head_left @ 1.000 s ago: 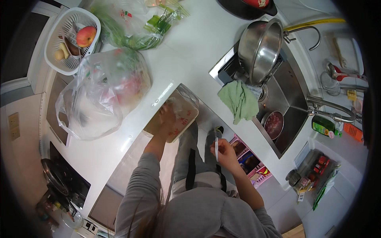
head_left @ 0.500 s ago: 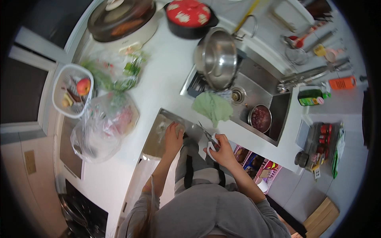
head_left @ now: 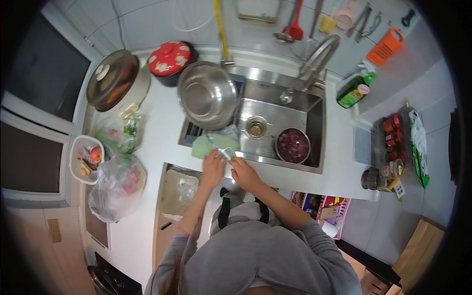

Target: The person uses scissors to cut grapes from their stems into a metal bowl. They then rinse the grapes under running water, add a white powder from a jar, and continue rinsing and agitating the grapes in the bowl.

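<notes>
We are bringing both hands together at the counter's front edge. Our left hand [head_left: 213, 169] is curling its fingers inward, and our right hand [head_left: 246, 176] is bending its thumb and fingers close beside it. Between their fingertips, toward 12 o'clock, a small white looped tool [head_left: 227, 152], probably scissors, is showing against the crumpled pale-green fabric cloth [head_left: 200, 146]. Blur is hiding the contact, so we are unable to tell which hand is gripping the tool or the cloth, or how tightly.

We are judging this handling as under way, not finished, since both hands are sitting right at the tool. Nearby, dark-red pieces [head_left: 292, 146] are already lying in the round metal bowl at our right hand's 2 o'clock, inside the rectangular steel sink [head_left: 280, 120]. At our left hand's 9 o'clock, the bulging translucent plastic bag [head_left: 110, 196] is still holding its contents; at 8 o'clock, crumpled clear film [head_left: 187, 189] is lying in the cream-coloured box [head_left: 169, 196].
</notes>
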The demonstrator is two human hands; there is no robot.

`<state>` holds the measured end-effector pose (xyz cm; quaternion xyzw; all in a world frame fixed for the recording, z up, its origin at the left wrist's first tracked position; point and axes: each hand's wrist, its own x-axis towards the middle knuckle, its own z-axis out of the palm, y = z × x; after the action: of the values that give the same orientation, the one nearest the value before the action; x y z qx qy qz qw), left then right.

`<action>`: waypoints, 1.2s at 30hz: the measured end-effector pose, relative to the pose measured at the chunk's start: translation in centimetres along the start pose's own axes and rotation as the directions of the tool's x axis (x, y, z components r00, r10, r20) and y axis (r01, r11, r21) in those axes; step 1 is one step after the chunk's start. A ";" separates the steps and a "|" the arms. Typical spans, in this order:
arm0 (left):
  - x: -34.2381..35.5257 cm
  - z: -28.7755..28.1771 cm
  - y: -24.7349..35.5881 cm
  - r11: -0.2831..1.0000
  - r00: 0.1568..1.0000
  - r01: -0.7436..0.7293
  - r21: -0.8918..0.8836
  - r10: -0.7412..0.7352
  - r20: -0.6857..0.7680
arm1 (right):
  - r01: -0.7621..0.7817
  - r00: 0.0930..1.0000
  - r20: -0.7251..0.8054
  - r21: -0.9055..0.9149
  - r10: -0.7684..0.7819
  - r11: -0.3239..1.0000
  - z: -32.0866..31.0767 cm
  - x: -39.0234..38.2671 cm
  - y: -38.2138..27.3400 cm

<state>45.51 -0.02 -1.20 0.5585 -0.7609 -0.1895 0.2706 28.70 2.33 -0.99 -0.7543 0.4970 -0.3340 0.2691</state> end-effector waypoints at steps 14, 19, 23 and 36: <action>0.9 4.6 13.9 0.734 0.851 0.391 -0.556 -0.518 -0.085 | -0.972 0.140 0.125 -0.171 0.982 0.160 -11.4 -4.5 28.1; 0.5 4.5 15.3 0.635 0.834 0.445 -0.631 -0.550 0.035 | -0.837 -0.237 0.113 0.481 0.965 -0.262 -10.5 -3.2 25.7; 3.3 5.6 15.2 0.621 0.874 0.459 -0.635 -0.443 0.199 | -0.785 0.099 0.426 0.588 0.899 -0.192 -10.6 -4.4 29.2; 7.8 4.0 20.1 0.075 0.669 0.742 -0.666 -0.152 0.728 | -0.681 0.646 0.311 0.648 0.697 0.342 -28.5 -4.0 5.2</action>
<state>26.16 -1.33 9.10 0.4233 -0.2980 -0.8113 0.2717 2.62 2.09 12.20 -0.3003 0.5970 -0.3622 0.6497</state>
